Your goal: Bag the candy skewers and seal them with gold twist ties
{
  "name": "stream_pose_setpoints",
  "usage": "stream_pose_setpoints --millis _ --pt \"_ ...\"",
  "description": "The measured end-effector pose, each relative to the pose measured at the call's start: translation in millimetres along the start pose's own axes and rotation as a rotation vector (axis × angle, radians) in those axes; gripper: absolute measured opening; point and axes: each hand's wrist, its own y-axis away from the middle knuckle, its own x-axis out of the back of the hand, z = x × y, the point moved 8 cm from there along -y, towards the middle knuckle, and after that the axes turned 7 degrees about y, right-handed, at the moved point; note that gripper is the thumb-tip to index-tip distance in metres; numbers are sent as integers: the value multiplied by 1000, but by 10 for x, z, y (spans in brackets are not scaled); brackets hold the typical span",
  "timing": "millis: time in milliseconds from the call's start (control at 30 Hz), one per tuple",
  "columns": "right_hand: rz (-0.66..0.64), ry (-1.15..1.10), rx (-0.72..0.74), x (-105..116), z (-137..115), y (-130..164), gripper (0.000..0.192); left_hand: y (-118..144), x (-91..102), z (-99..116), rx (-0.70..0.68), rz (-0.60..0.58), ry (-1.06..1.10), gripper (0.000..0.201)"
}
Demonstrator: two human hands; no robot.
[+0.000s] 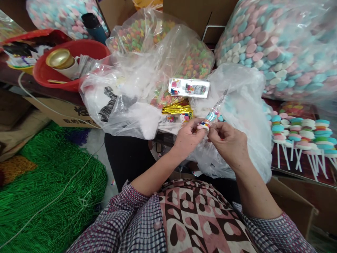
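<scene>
Both hands meet at centre, above the lap. Left hand (pixel 187 137) pinches the lower end of a candy stick in a clear sleeve (pixel 213 111), fingers closed on it. Right hand (pixel 228 142) is closed too, fingertips touching the same end from the right; what it pinches cannot be told. Sleeve's long axis runs up and right, away from both hands, over the white plastic bag (pixel 244 105). Gold twist ties (pixel 177 109) lie just left, nearer the left hand.

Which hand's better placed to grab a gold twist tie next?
Left, probably. The left hand sits just below the gold twist ties; the right hand is farther off. Both hands pinch the candy sleeve.
</scene>
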Motion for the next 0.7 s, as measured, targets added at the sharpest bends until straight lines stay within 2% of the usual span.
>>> stream_pose_setpoints --millis 67,167,267,333,433,567,700 --pt "-3 -2 -3 -12 20 -10 15 3 9 -14 3 13 -15 29" --pt "56 111 34 -3 4 11 15 5 24 -44 29 28 -56 30" --pt "125 251 123 -37 -100 113 16 -14 75 -38 19 78 -91 30" --pt "122 276 188 -97 -180 206 16 -33 112 -22 0 111 -98 29" --pt "90 162 175 -112 -174 279 18 -53 123 -8 -10 109 -106 27" --pt "148 -76 37 71 6 195 27 -45 92 18 -51 83 -166 25" --pt "134 28 129 94 -41 83 22 -33 56 38 -121 76 -209 27"
